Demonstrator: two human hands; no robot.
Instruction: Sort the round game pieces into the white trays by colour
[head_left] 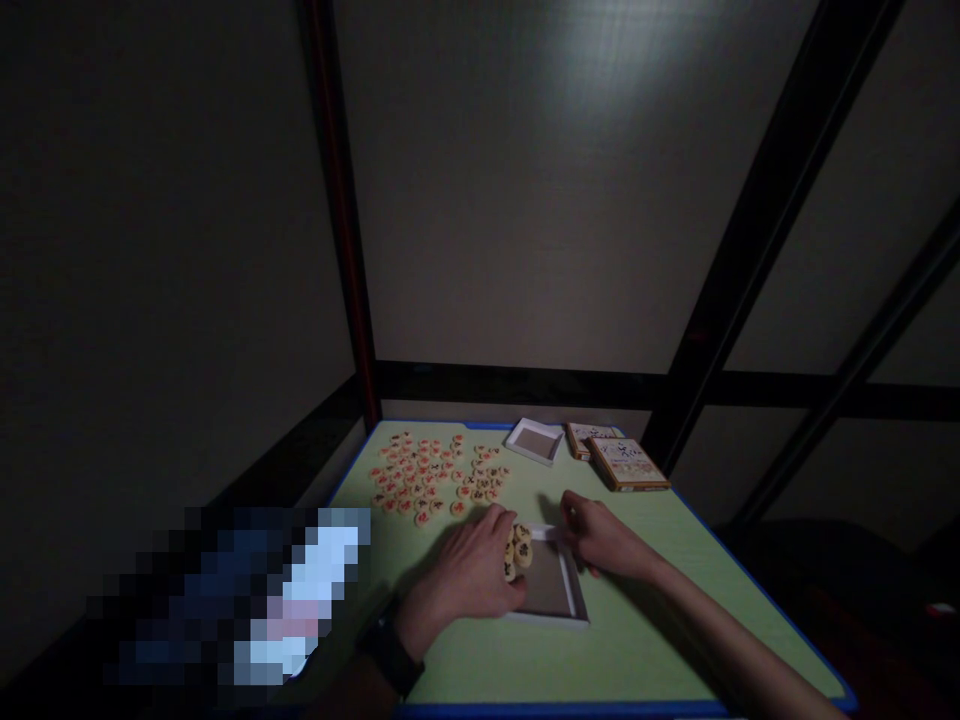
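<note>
A shallow open box [551, 621] lies on the near part of the table. At its left side, my left hand [480, 568] curls its thumb and fingers around several round Chinese chess pieces [523, 553] with dark characters. Its palm hides the box's left wall and perhaps more pieces. By the right wall of the box is my right hand [596, 532], fingers curled in; what they hold, if anything, is hidden. Beyond my left hand, many loose pieces [422, 470] with red and dark characters are spread over the table's left half.
The light green table [480, 670] has a blue edge. At its far side lie another shallow open tray [535, 443] and two printed boxes [628, 464], one partly over the other. Walls stand behind and to the left. A blurred-out patch [300, 590] covers the lower left.
</note>
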